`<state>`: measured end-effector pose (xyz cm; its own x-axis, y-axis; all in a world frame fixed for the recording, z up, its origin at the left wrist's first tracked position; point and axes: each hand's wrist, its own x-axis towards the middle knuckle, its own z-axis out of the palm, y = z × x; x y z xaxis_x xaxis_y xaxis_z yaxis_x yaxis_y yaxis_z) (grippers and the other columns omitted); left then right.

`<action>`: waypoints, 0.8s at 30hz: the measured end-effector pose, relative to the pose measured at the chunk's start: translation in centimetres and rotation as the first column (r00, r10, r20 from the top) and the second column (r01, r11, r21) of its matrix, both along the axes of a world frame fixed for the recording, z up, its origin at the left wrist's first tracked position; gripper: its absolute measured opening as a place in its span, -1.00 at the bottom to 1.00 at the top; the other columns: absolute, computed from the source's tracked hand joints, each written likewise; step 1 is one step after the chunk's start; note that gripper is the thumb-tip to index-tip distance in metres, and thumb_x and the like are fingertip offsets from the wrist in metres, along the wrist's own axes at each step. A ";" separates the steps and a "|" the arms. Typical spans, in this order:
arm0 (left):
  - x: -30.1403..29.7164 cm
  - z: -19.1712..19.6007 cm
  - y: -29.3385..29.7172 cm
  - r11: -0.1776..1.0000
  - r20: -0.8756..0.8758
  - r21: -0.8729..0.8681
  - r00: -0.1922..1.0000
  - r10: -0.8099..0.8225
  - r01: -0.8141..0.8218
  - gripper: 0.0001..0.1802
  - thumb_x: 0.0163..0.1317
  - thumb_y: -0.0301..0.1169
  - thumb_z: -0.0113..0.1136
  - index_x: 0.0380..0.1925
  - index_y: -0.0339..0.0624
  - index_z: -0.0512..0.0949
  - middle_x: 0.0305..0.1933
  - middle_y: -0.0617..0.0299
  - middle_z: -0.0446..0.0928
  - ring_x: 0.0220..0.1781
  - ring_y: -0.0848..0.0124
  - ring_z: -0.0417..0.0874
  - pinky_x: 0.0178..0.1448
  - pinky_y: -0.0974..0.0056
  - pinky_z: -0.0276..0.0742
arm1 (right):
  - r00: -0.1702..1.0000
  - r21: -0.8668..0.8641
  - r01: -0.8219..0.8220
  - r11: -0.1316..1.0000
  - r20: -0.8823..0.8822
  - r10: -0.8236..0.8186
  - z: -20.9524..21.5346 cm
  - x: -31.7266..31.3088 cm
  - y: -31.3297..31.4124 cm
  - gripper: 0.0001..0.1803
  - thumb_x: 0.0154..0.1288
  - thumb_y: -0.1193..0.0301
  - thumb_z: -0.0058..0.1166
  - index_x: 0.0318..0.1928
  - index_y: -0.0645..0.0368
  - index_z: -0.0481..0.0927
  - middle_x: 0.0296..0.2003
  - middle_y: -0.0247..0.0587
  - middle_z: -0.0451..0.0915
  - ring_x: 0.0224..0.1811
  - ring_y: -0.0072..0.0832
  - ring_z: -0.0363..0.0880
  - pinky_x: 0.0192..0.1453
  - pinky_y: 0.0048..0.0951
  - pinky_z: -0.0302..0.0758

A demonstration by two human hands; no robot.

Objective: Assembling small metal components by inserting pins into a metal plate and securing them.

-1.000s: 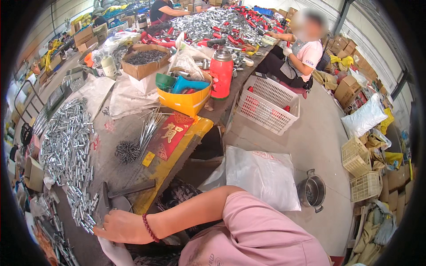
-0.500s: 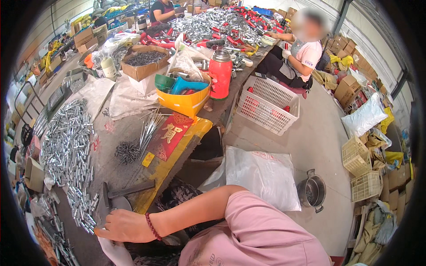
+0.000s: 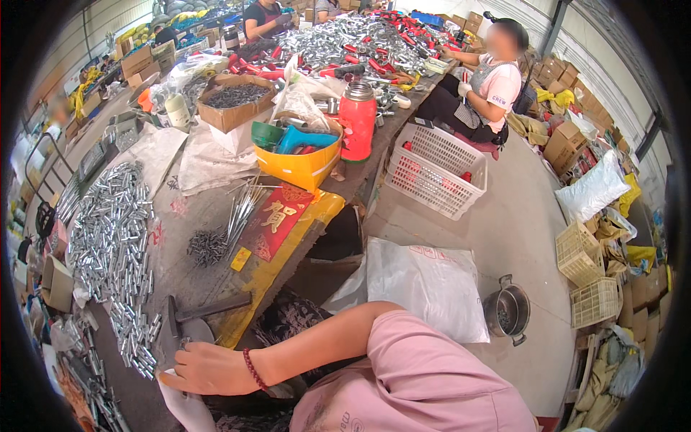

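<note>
Down at the near edge of the tabletop [image 3: 194, 281], one hand [image 3: 209, 369] rests palm down, fingers spread flat and apart, gripping nothing; from this angle you can't tell whether it is the left or the right, and no second hand shows. A red bead bracelet [image 3: 252, 369] circles its wrist. Under the fingertips lies a white cloth scrap [image 3: 183, 407], touching the hand. Just above the hand sits a hammer [image 3: 194, 317], head near the fingers, dark handle running right along the tabletop edge. To the left, a long heap of shiny metal tubes [image 3: 108, 237] spreads up the tabletop. Beyond the hammer, a dark clump of small nails [image 3: 207, 246] lies beside a fan of thin metal rods [image 3: 241, 209], next to a red paper sheet [image 3: 277, 219] with gold printing. Farther up stands a yellow bowl [image 3: 302, 167] with a red flask [image 3: 358, 122] just beside it. On the floor to the right: a white plastic basket [image 3: 435, 169] and a metal pot [image 3: 507, 313].
</note>
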<state>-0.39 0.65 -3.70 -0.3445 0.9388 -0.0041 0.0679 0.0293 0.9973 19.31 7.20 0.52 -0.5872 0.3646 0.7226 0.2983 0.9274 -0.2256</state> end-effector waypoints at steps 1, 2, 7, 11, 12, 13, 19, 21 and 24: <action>-0.8 -0.4 0.0 0.999 -0.171 -0.004 0.984 -0.048 0.048 -0.57 0.48 -0.71 0.20 0.32 -0.35 0.47 0.24 0.18 0.54 0.31 0.41 0.63 0.33 0.24 0.67 | 1.000 -0.003 0.005 1.000 0.010 -0.005 0.0 0.2 -0.2 -0.56 0.39 0.42 0.15 0.25 0.21 0.57 -0.32 -0.33 0.62 -0.17 -0.30 0.64 -0.07 -0.26 0.51; -1.4 -0.9 -0.1 0.995 -0.336 -0.015 0.937 -0.094 0.094 -0.59 0.51 -0.69 0.20 0.30 -0.33 0.45 0.20 0.20 0.55 0.28 0.44 0.63 0.30 0.25 0.69 | 1.000 -0.004 0.009 1.000 0.020 -0.009 -0.1 0.3 -0.4 -0.49 0.41 0.41 0.12 0.35 0.21 0.53 -0.32 -0.35 0.60 -0.15 -0.35 0.60 -0.06 -0.29 0.50; 0.4 1.7 -0.8 0.982 -0.599 0.139 0.800 -0.017 0.125 -0.73 0.37 -0.71 0.25 0.04 -0.37 0.57 0.00 0.14 0.55 0.11 0.26 0.64 0.23 0.19 0.63 | 0.999 -0.095 0.025 0.995 -0.036 -0.028 -0.3 0.5 -0.7 -0.59 0.39 0.38 0.15 0.21 0.17 0.59 -0.29 -0.31 0.60 -0.14 -0.32 0.62 -0.02 -0.26 0.50; 1.0 2.6 -0.4 0.964 -0.765 0.152 0.644 -0.025 0.217 -0.82 0.20 -0.74 0.30 -0.19 -0.40 0.63 -0.12 0.02 0.50 0.01 0.02 0.57 0.22 0.07 0.52 | 0.980 -0.078 0.197 0.977 0.045 -0.194 0.5 3.0 1.4 -0.73 0.36 0.35 0.15 0.04 0.08 0.66 -0.26 -0.35 0.59 -0.11 -0.33 0.63 0.00 -0.26 0.52; 1.9 3.3 -1.3 0.976 -0.752 0.159 0.658 0.025 0.145 -0.79 0.14 -0.70 0.45 -0.21 -0.31 0.71 -0.20 0.12 0.51 -0.01 0.10 0.60 0.66 -0.10 0.33 | 0.971 -0.082 0.230 0.970 0.084 -0.223 0.6 3.3 1.8 -0.76 0.34 0.34 0.16 -0.01 0.06 0.65 -0.26 -0.34 0.59 -0.09 -0.32 0.63 0.02 -0.25 0.52; 1.4 3.0 -1.6 0.972 -0.760 0.177 0.649 0.036 0.154 -0.79 0.15 -0.69 0.45 -0.19 -0.33 0.72 -0.20 0.11 0.52 0.00 0.09 0.61 0.68 -0.16 0.29 | 0.962 -0.089 0.257 0.962 0.115 -0.247 0.8 3.9 2.2 -0.79 0.32 0.34 0.17 -0.06 0.05 0.64 -0.26 -0.33 0.60 -0.07 -0.31 0.63 0.04 -0.24 0.52; 3.6 4.6 0.2 0.954 -0.749 0.223 0.661 0.037 0.200 -0.83 0.21 -0.66 0.45 -0.18 -0.31 0.79 -0.21 0.09 0.60 -0.03 0.11 0.61 0.23 0.08 0.54 | 0.870 -0.029 0.389 0.921 0.340 -0.357 2.0 6.4 4.8 -0.71 0.34 0.40 0.18 0.06 0.06 0.68 -0.29 -0.23 0.64 -0.15 -0.23 0.66 -0.04 -0.14 0.57; 3.4 4.7 0.5 0.943 -0.738 0.240 0.674 0.022 0.232 -0.80 0.18 -0.61 0.47 -0.17 -0.25 0.82 -0.22 0.11 0.61 -0.07 0.14 0.62 0.16 0.10 0.54 | 0.874 -0.008 0.390 0.921 0.318 -0.368 1.8 6.9 5.5 -0.86 0.38 0.42 0.12 -0.07 0.05 0.60 -0.30 -0.23 0.64 -0.09 -0.20 0.67 0.02 -0.15 0.55; 2.8 4.3 -0.1 0.943 -0.719 0.261 0.694 0.049 0.204 -0.80 0.17 -0.58 0.50 -0.18 -0.20 0.80 -0.20 0.12 0.61 -0.07 0.11 0.66 0.07 0.11 0.58 | 0.939 -0.092 0.265 0.960 0.251 -0.235 3.1 7.6 5.0 -0.37 0.18 0.62 0.29 0.32 0.14 0.63 -0.15 -0.11 0.60 -0.07 -0.09 0.66 0.02 -0.09 0.63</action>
